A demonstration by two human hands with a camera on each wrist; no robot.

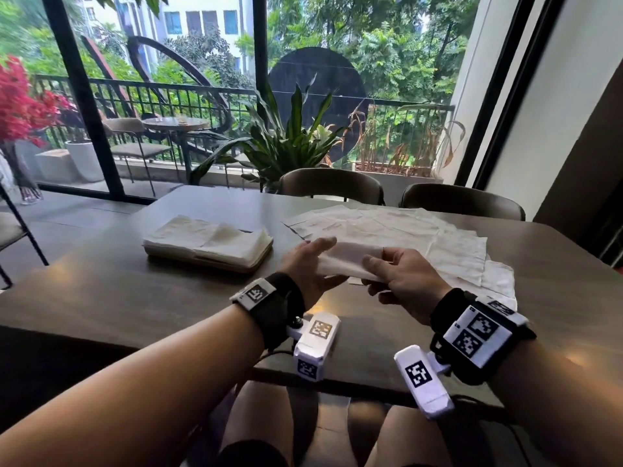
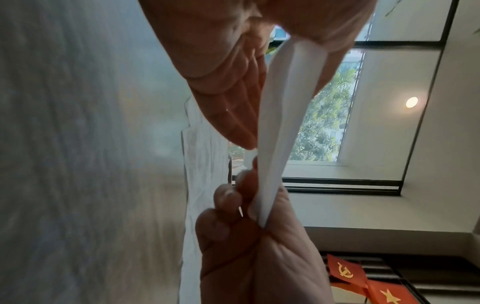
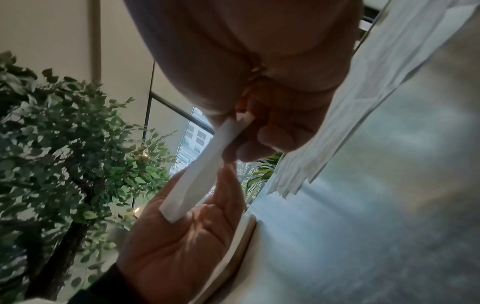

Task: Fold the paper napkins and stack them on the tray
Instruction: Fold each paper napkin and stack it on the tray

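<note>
Two hands meet just above the near edge of the surface (image 1: 118, 291), and both hold one folded napkin (image 1: 344, 261) between them. The left hand (image 1: 308, 269) takes the napkin's left end, thumb on top and straight fingers beneath; the left wrist view shows that thumb (image 2: 306, 26) and those fingers (image 2: 233, 107) pressed to either face of the white strip (image 2: 275, 115). The right hand (image 1: 404, 281) pinches the right end — thumb over, fingers curled under, as the right wrist view shows (image 3: 275, 135). The napkin hangs clear of the surface, a narrow band folded more than once.

Each wrist carries one black strap with white coded markers and one white camera block, two of each in all.

Just beyond the hands, to the right, lies a spread of unfolded napkins (image 1: 404, 230), overlapping flat on the surface; several sheets show by their staggered edges, but an exact count cannot be told.

To the left, well apart from that spread, sits one tray (image 1: 236, 264) — low and tan — bearing a stack of folded napkins (image 1: 209, 235). The stack shows two piles side by side; how many sheets each holds cannot be told.

At the far edge stand two dark chairs (image 1: 330, 185), and behind them one leafy potted plant (image 1: 286, 143) before the window.
</note>
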